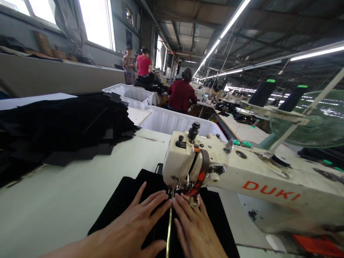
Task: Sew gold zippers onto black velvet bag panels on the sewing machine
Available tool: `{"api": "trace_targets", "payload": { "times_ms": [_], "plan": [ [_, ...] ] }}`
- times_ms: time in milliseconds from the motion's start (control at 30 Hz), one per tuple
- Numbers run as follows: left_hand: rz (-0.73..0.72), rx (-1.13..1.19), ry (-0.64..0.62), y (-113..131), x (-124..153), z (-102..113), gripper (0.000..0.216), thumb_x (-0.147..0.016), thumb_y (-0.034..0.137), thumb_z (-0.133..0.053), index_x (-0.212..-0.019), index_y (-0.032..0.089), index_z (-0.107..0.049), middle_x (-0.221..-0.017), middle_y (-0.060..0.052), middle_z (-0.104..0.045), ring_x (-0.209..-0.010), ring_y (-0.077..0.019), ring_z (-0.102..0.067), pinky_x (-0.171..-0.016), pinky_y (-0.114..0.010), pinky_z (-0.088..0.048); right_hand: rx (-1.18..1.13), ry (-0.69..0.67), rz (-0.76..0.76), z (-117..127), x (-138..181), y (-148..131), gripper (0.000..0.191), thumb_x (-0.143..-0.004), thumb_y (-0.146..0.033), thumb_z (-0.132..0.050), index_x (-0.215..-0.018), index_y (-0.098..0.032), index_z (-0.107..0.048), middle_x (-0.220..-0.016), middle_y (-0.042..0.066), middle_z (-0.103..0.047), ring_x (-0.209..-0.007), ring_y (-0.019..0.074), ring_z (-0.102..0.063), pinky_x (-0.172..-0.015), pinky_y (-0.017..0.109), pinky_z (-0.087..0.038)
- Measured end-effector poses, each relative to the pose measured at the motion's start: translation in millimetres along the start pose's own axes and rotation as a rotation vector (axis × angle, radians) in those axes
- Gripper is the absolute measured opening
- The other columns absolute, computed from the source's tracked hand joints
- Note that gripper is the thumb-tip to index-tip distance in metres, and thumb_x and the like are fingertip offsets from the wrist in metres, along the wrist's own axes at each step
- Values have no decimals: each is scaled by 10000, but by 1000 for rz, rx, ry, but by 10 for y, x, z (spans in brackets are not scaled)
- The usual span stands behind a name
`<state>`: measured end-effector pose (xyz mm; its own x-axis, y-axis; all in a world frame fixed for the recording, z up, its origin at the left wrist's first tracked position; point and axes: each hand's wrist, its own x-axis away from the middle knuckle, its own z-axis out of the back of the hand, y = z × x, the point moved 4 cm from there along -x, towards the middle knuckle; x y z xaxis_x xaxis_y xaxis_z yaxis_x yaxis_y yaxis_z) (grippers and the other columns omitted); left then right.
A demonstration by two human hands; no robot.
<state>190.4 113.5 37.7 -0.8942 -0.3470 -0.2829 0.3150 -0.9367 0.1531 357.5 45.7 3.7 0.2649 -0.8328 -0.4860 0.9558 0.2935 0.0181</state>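
Observation:
Black fabric (120, 200) lies under the needle area of a cream sewing machine (182, 157). A thin gold zipper-like strip (169, 229) runs down the middle of the fabric toward the presser foot. My left hand (134, 222) rests flat on the cloth left of the strip, fingers spread and tips close to the foot. On the strip's other side, my right hand (197, 222) lies on the same fabric with its fingers stretched forward, partly under the machine head. Whether the strip is metal teeth or trim I cannot tell.
A pile of black fabric pieces (67, 125) covers the table's left side. White plastic bins (166, 120) stand behind the machine. Thread cones (262, 93) and a green fan (311, 122) are at the right. Farther back, a person in dark red (181, 93) sits working.

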Motion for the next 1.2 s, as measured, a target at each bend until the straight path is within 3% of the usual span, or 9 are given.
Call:
{"api": "trace_targets", "payload": {
  "times_ms": [300, 400, 533, 600, 700, 833, 1000, 1100, 1200],
  "plan": [
    [27, 53, -136, -54, -15, -89, 631, -949, 390, -539, -1507, 216, -301, -1507, -128, -421, -1425, -280, -312, -1143, -625, -144, -102, -154, -76, 162, -92, -23, 419, -968, -187, -491, -1386, -214, -504, -1389, 60, -546, -1305, 241, -473, -1151, 542, -288],
    [31, 48, -140, 163, 194, -2, 549, -1009, 390, -440, -1511, 225, -291, -1534, -103, -377, -1430, -277, -288, -1147, -582, -219, -217, -194, -155, 343, 35, -168, 381, -960, -175, -491, -1337, -194, -542, -1354, 81, -562, -1285, 237, -492, -1139, 510, -327],
    [52, 50, 8, 529, 624, 41, 815, -856, 524, -640, -1497, 147, -306, -1525, -166, -376, -1415, -344, -302, -1096, -517, -382, -429, -172, -261, 566, 340, -499, 323, -943, -244, -527, -1259, -199, -574, -1265, 73, -596, -1230, 205, -532, -1112, 416, -398],
    [80, 43, 106, 609, 769, -10, 622, -868, 385, -640, -1407, 149, -437, -1469, -160, -465, -1385, -332, -373, -1105, -523, -369, -446, -141, -235, 601, 454, -657, 376, -907, -262, -578, -1276, -190, -561, -1275, 80, -587, -1255, 223, -504, -1148, 456, -337],
    [107, 78, 122, 573, 829, -70, 298, -927, 228, -531, -1218, 204, -588, -1323, -90, -616, -1297, -256, -516, -1128, -519, -336, -416, -124, -168, 588, 529, -801, 437, -894, -236, -575, -1323, -171, -525, -1278, 91, -585, -1250, 235, -495, -1178, 522, -241],
    [147, 97, 83, 492, 837, 51, 202, -956, 241, -483, -1098, 221, -625, -1203, -66, -684, -1206, -221, -600, -1128, -523, -338, -415, -146, -94, 648, 565, -911, 435, -878, -188, -541, -1311, -156, -530, -1247, 92, -599, -1231, 224, -506, -1184, 506, -234],
    [162, 51, 33, 621, 926, 80, 732, -756, 477, -749, -1372, 200, -467, -1390, -134, -543, -1314, -342, -477, -1102, -599, -336, -403, -130, -163, 743, 682, -911, 480, -864, -181, -562, -1340, -160, -510, -1298, 111, -564, -1265, 245, -492, -1153, 490, -317],
    [143, 11, 50, 682, 942, 1, 655, -787, 371, -719, -1374, 205, -481, -1379, -128, -531, -1303, -337, -481, -1124, -609, -282, -450, -131, -271, 678, 731, -869, 470, -865, -192, -579, -1332, -184, -518, -1310, 104, -542, -1254, 243, -500, -1095, 442, -416],
    [131, -15, 80, 692, 938, -60, 534, -872, 240, -592, -1393, 232, -474, -1324, -101, -550, -1268, -299, -508, -1132, -592, -274, -463, -81, -326, 613, 735, -885, 469, -855, -188, -601, -1319, -189, -536, -1296, 94, -546, -1253, 251, -486, -1103, 450, -403]
  ]
}}
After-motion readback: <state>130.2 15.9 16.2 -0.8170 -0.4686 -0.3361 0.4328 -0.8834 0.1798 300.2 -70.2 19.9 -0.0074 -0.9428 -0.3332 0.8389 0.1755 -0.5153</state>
